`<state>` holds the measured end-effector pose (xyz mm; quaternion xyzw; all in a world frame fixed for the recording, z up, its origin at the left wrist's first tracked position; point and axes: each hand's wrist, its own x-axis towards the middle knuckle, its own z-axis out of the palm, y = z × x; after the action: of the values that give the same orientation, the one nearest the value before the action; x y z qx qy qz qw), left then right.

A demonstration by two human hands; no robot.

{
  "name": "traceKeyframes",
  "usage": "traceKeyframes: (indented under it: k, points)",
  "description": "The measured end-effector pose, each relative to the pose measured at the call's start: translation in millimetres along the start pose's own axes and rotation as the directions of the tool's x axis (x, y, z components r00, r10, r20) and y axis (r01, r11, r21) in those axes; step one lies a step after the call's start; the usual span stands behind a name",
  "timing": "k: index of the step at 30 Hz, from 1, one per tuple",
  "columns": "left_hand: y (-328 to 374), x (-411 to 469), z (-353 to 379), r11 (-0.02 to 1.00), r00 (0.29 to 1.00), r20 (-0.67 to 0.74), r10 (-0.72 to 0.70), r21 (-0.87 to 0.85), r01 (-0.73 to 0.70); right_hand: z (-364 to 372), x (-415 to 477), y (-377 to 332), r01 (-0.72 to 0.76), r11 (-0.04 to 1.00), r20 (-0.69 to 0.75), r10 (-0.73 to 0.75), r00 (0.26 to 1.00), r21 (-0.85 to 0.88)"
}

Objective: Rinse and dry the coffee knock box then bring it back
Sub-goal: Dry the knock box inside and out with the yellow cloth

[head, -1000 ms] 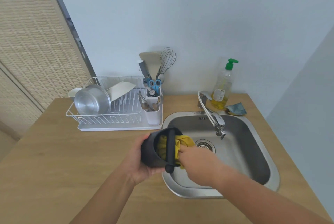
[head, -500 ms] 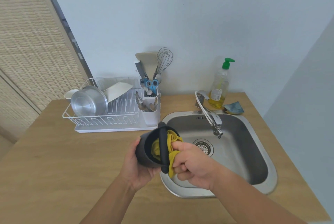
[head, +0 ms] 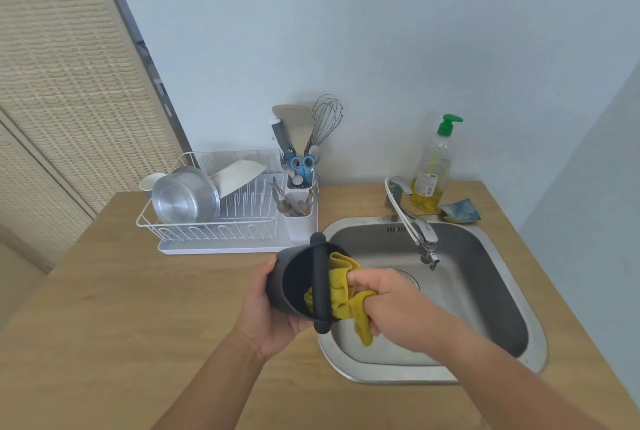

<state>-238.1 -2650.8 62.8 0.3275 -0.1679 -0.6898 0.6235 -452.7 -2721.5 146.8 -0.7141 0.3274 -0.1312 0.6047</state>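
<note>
- White wire dish rack (head: 211,221), holding a steel pot (head: 185,195), stands on the wooden counter (head: 104,325) up and to the left of both hands.
- Left hand (head: 268,313) is wrapped around the outside wall of the black cylindrical knock box (head: 294,282), which is held tipped on its side, mouth toward the right hand, over the left rim of the sink.
- Black knock bar (head: 320,285) crosses the box mouth.
- Right hand (head: 391,308) is fisted on a yellow cloth (head: 341,291), part tucked inside the box, a tail hanging below.
- Stainless steel sink (head: 485,308) lies under and right of the right hand; chrome tap (head: 415,225) and green-pump soap bottle (head: 433,169) stand beyond it.
</note>
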Motion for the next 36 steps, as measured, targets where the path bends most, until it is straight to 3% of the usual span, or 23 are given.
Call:
traceKeyframes:
  k: [5,7,10,13,16,18,20,22,25,29,31,33,35,36]
  points:
    - [-8,2,14,0.997,0.999,-0.049,-0.004,0.073,0.007,11,7,-5,-0.129,0.986,-0.138,0.114,0.984,-0.105]
    - [-12,2,18,0.997,0.997,-0.080,0.005,0.075,0.000,26,7,-5,-0.089,0.975,-0.292,0.026,0.956,-0.202]
    - [-13,2,14,0.998,0.990,-0.137,0.039,0.044,-0.034,49,0,4,0.027,0.939,-0.493,-0.204,0.845,-0.343]
    - [-8,-1,7,0.992,0.981,-0.172,0.094,-0.063,-0.106,51,-8,15,0.125,0.923,-0.466,-0.296,0.834,-0.363]
    - [-2,-5,4,0.979,0.968,-0.221,0.121,-0.134,-0.153,34,-15,15,0.208,0.978,-0.463,-0.198,0.864,-0.031]
    - [1,-6,4,0.972,0.966,-0.228,0.121,-0.168,-0.161,13,-14,21,0.251,0.942,-0.601,-0.069,0.796,0.223]
    - [4,-9,3,0.963,0.969,-0.222,0.108,-0.219,-0.158,-2,-10,29,0.266,0.893,-0.663,0.046,0.747,0.363]
    - [4,-10,6,0.967,0.979,-0.196,0.064,-0.229,-0.109,1,-2,34,0.221,0.864,-0.546,0.072,0.834,0.452]
    - [-3,-8,19,0.997,0.981,-0.191,-0.029,-0.077,0.015,26,12,36,0.103,0.846,-0.306,0.074,0.949,0.523]
    - [-4,0,34,0.981,0.978,-0.207,0.027,0.192,0.013,32,24,29,0.128,0.799,-0.382,0.135,0.914,0.588]
    - [1,2,41,0.877,0.972,-0.194,0.136,0.480,-0.027,20,26,30,0.118,0.781,-0.428,0.203,0.880,0.613]
    - [3,2,40,0.615,0.913,-0.195,0.358,0.785,-0.074,9,30,34,0.062,0.785,-0.459,0.295,0.838,0.616]
    - [5,-3,37,0.302,0.880,0.053,0.473,0.928,-0.218,2,35,37,-0.019,0.770,-0.439,0.383,0.813,0.637]
    - [7,-7,36,0.162,0.880,0.196,0.432,0.943,-0.290,0,38,37,-0.056,0.762,-0.425,0.419,0.802,0.645]
